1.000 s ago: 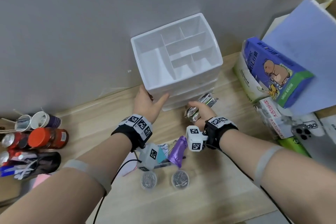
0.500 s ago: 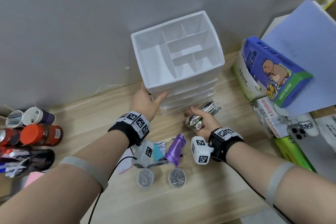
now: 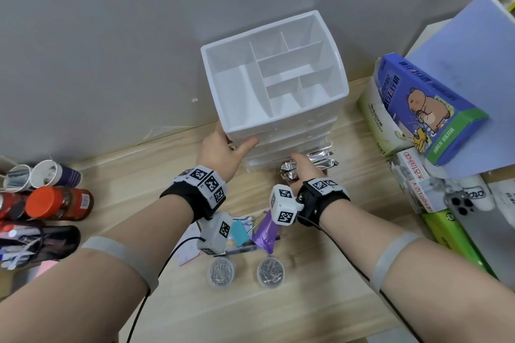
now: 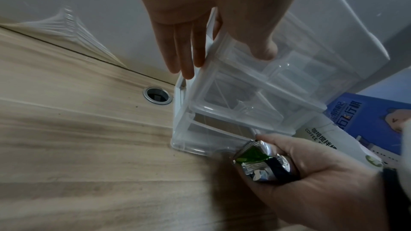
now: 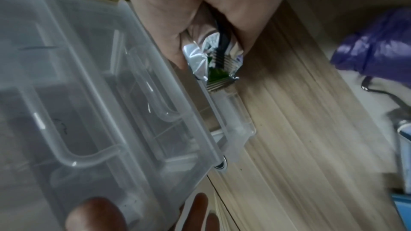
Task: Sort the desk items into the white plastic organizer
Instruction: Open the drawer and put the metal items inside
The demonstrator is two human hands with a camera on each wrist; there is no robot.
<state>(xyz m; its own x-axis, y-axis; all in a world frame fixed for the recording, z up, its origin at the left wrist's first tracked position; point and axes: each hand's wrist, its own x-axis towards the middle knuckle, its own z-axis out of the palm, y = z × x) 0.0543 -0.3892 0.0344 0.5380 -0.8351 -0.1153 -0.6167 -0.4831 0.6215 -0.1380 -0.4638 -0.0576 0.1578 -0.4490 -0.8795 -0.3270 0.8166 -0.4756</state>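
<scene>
Black wrist straps (image 3: pixel 184 199), white checkered tag blocks (image 3: pixel 282 207) clipped on, were worn right behind each grip; grey bands (image 3: pixel 119 255) further back.

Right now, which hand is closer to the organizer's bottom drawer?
Right. The right hand, holding foil packets, is at the bottom drawer; the left hand braces the organizer higher up, at its corner.

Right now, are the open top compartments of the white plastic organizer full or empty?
Empty: in the head view every top compartment of the white plastic organizer shows only bare white plastic.
</scene>
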